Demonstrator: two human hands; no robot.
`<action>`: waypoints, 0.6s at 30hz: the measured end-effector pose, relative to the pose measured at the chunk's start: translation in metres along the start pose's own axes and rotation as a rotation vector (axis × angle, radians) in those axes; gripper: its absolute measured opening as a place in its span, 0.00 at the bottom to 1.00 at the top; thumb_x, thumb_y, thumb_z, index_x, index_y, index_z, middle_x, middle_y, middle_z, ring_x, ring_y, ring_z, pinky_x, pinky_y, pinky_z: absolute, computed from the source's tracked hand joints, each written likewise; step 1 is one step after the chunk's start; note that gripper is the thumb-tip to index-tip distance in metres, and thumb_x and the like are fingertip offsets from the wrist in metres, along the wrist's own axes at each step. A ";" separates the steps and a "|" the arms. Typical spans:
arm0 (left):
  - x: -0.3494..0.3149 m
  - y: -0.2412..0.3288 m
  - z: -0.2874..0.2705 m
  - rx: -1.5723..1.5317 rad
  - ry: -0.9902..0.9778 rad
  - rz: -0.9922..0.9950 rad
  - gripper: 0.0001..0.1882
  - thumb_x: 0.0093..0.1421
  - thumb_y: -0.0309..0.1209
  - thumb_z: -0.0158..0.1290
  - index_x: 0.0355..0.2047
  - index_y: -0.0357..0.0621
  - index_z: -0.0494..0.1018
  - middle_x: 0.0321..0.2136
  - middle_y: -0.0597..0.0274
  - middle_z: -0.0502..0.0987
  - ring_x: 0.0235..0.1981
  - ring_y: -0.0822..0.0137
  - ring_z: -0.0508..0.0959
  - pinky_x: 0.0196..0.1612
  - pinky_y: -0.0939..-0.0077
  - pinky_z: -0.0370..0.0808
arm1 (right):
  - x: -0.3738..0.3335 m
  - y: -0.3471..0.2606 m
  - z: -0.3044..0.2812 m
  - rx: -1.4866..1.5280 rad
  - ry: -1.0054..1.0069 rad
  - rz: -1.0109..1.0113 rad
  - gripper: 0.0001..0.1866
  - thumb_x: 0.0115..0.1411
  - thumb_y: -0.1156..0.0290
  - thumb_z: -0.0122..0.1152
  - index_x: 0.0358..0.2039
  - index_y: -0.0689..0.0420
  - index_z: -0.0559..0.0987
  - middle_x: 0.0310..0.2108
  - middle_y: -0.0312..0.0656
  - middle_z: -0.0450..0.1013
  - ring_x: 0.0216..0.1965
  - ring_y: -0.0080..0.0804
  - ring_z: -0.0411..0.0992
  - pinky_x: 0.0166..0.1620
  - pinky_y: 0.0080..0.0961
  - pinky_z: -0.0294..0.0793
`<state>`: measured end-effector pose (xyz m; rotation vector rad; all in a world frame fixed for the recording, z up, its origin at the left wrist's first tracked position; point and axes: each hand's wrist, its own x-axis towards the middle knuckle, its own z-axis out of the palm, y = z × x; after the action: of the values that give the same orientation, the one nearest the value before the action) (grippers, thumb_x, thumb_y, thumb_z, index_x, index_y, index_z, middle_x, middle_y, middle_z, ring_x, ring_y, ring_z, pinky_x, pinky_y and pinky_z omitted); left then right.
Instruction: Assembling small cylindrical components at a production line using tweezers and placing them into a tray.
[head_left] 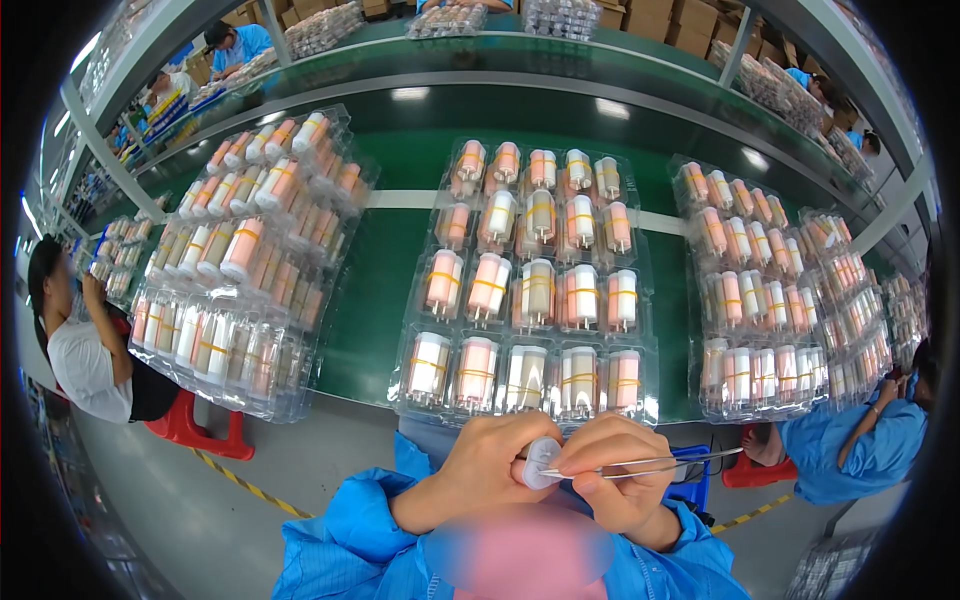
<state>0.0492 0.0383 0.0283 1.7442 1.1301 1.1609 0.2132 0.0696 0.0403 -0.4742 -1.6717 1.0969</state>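
Note:
My left hand (475, 468) is closed around a small cylindrical unit (542, 462), its round pale end turned toward my right hand. Between the fingers of my right hand (625, 480) is a pair of metal tweezers (672, 463); the tips touch or nearly touch the unit's pale end, and the handle end points right. Just beyond both hands lies a clear plastic tray (649, 385), one of several in the middle. They hold rows of pink, white and grey cylinders (477, 372) with yellow bands and metal prongs. Most of the held unit is hidden by my fingers.
Stacked trays of similar cylinders stand left (215, 340) and right (765, 370) on the green work surface (365, 290). Metal posts (115, 165) rise at both sides. One person (90, 350) sits at left, another (860, 440) at right, near red stools (205, 428).

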 end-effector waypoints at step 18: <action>-0.003 0.000 0.002 -0.018 -0.004 -0.010 0.12 0.42 0.24 0.61 0.27 0.41 0.70 0.20 0.55 0.73 0.21 0.54 0.76 0.22 0.69 0.71 | -0.002 0.000 0.000 -0.018 -0.013 -0.037 0.04 0.48 0.77 0.67 0.26 0.60 0.80 0.25 0.42 0.77 0.25 0.32 0.75 0.28 0.23 0.73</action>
<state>0.0503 0.0355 0.0274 1.7251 1.1212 1.1577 0.2142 0.0680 0.0386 -0.4468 -1.6968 1.0607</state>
